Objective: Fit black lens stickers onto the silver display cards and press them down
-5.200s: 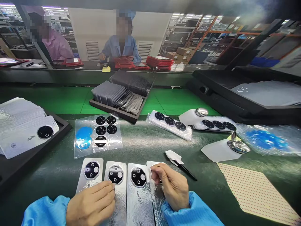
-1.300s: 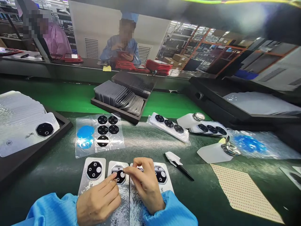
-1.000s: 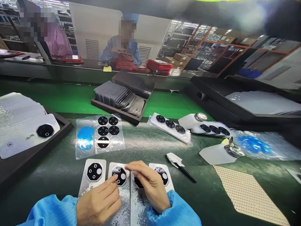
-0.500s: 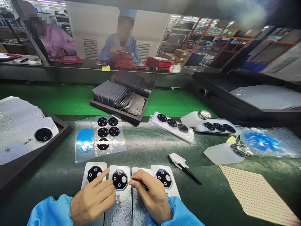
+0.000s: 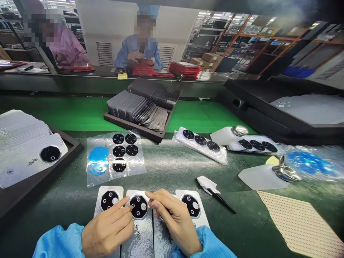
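Several silvery panels lie side by side in front of me, each visible one bearing a black octagonal piece with rings. My left hand (image 5: 108, 226) lies palm down over the left panel (image 5: 99, 202), fingers stretched. Its fingertips touch the left edge of the black octagonal piece (image 5: 138, 208) on the second panel (image 5: 137, 238). My right hand (image 5: 176, 218) is above the third panel (image 5: 161, 243), largely covering it. Its index fingertip is at the octagon's upper right edge, with the thumb slightly apart below. Beyond it, the right panel (image 5: 200, 223) shows another octagon.
A clear sheet (image 5: 137, 168) holds black octagons and blue film. Stacked panels (image 5: 18, 143) stand left; a tray (image 5: 134, 128) of dark plates stands behind. At right are octagon packs (image 5: 200, 147), a white pump bottle (image 5: 262, 177), a black-handled tool (image 5: 225, 202) and a dotted sheet (image 5: 301, 222).
My right index finger has straightened and moved up to the second panel's octagon edge, away from the thumb. My left hand stays nearly in place. The view has shifted slightly.
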Tool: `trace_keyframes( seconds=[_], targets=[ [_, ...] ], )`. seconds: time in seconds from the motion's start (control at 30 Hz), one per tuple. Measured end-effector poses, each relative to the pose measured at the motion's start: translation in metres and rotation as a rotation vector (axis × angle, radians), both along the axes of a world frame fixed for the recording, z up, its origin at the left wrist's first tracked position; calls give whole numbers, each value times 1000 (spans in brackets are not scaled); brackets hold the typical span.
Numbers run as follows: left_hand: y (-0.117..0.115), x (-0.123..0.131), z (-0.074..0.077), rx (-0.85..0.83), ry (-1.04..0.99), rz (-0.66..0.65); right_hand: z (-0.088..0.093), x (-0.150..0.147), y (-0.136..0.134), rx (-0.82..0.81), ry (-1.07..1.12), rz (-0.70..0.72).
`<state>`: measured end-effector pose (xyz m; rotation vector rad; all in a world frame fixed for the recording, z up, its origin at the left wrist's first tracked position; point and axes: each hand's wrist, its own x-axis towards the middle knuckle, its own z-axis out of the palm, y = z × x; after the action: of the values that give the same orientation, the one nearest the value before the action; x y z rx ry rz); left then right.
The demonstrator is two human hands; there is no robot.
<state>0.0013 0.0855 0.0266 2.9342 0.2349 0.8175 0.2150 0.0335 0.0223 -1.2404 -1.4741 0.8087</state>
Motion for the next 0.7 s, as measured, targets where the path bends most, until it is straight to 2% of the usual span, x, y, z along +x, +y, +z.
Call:
trace_keyframes(
  seconds=[0.1, 0.3, 0.5, 0.6, 0.7],
  targets=[
    [0, 2, 1, 17, -10, 5, 2, 1, 2, 0, 33, -20],
    [-2, 2, 1, 32, -5, 12, 1, -2, -1, -132, 127, -81],
    [-3, 1, -4, 63, 36, 16, 4, -1, 1, -103, 55, -17],
    [-3, 1, -7, 75, 47, 21, 8, -7, 2, -70, -70, 76],
    [-4, 0, -10, 97, 59, 34, 6, -18, 5, 57, -342, 84]
  ],
)
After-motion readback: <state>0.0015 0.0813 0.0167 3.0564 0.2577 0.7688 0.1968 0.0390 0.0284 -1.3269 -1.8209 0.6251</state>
